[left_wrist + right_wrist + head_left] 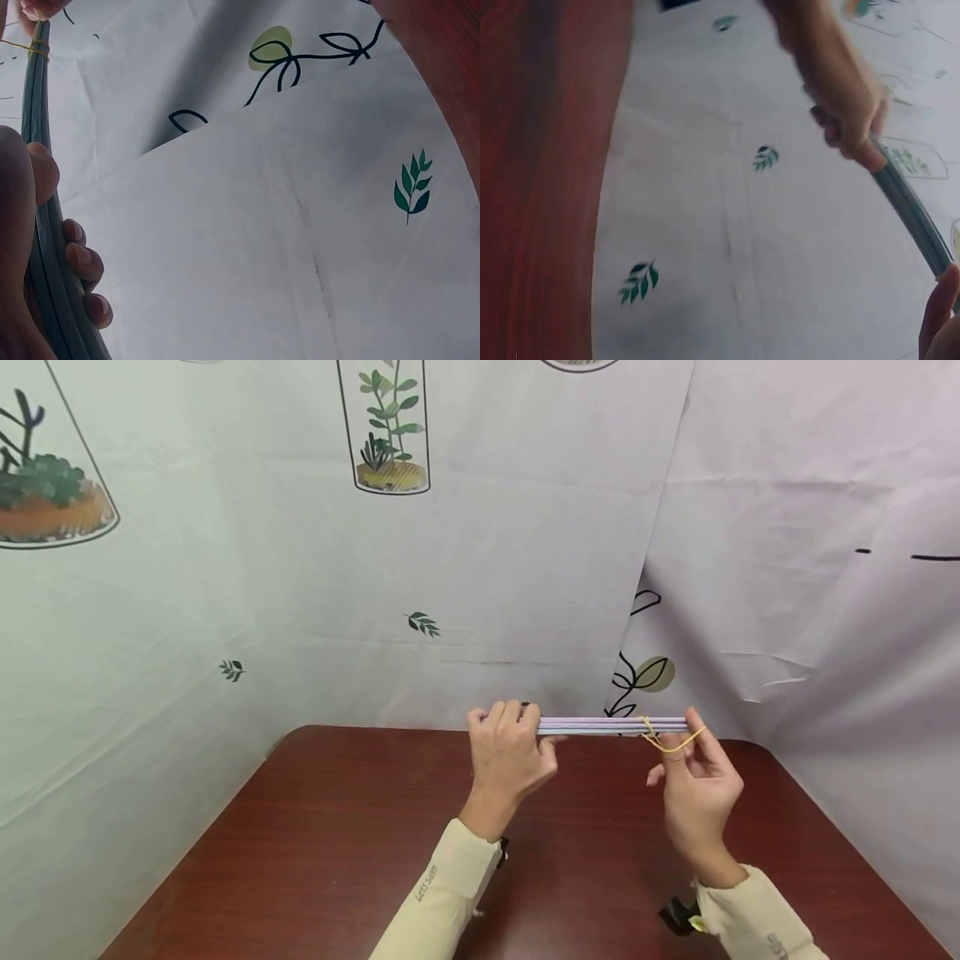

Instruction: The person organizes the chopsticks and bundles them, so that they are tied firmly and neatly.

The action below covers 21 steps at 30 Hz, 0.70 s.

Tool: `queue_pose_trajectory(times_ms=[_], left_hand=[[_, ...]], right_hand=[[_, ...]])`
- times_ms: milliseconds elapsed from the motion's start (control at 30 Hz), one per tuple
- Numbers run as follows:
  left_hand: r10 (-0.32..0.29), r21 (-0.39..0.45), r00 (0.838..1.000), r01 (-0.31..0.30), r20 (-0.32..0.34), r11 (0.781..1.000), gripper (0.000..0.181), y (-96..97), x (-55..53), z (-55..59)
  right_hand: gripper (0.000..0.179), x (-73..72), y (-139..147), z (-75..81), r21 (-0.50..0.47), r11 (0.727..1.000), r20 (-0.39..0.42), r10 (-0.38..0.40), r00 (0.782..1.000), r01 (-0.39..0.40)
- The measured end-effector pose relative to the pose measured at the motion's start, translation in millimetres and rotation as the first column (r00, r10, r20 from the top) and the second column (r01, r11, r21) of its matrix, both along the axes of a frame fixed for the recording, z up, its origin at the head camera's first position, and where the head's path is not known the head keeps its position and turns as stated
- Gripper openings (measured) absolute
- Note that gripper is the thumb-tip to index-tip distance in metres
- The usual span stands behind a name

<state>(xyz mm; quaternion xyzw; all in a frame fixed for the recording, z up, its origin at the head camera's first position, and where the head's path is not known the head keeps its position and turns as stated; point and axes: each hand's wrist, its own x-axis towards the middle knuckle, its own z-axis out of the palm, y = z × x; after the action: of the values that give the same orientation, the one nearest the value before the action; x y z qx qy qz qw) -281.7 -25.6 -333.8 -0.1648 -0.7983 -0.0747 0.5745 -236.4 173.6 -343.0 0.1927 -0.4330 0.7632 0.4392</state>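
Observation:
A bundle of thin, straight, pale lilac and blue sticks [585, 726] is held level above the table. My left hand [506, 752] grips its left part; in the left wrist view the thumb [45, 172] lies along one side and curled fingertips [84, 262] show on the other. Near the right end, a yellow rubber band [677, 748] loops around the sticks, with one strand drawn out to the right hand. Thumb and index finger of my right hand [701, 793] hold this strand right at the bundle's end. The sticks inside my left fist are hidden.
Below both hands lies a dark red-brown wooden table [322, 827]. White cloth [525, 568] printed with plants and leaves hangs behind it and at both sides. A small black device [678, 917] sits at the right wrist, by the cream sleeve [757, 914].

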Motion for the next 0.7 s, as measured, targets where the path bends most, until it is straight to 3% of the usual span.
queue_pose_trajectory(times_ms=[167,300,433,700], left_hand=[[-0.018,0.012,1.000,0.018,0.010,1.000,0.016,0.2,1.3,1.2],[-0.027,0.013,1.000,0.027,0.008,1.000,0.018,0.4,2.0,2.8],[-0.028,0.004,1.000,0.028,0.005,1.000,0.020,0.9,2.6,4.0],[-0.025,-0.021,1.000,0.025,0.001,0.999,0.019,1.1,3.9,4.7]], right_hand=[[0.037,-1.1,-0.9,10.6,-0.136,0.990,0.034,0.042,0.999,-0.037],[0.023,-2.1,4.0,18.5,-0.175,0.980,0.026,0.096,0.995,-0.090],[0.006,-2.9,8.9,25.8,-0.182,0.979,0.106,0.113,0.988,-0.092],[0.017,-5.3,16.0,29.7,-0.147,0.985,0.275,0.124,0.953,-0.086]])
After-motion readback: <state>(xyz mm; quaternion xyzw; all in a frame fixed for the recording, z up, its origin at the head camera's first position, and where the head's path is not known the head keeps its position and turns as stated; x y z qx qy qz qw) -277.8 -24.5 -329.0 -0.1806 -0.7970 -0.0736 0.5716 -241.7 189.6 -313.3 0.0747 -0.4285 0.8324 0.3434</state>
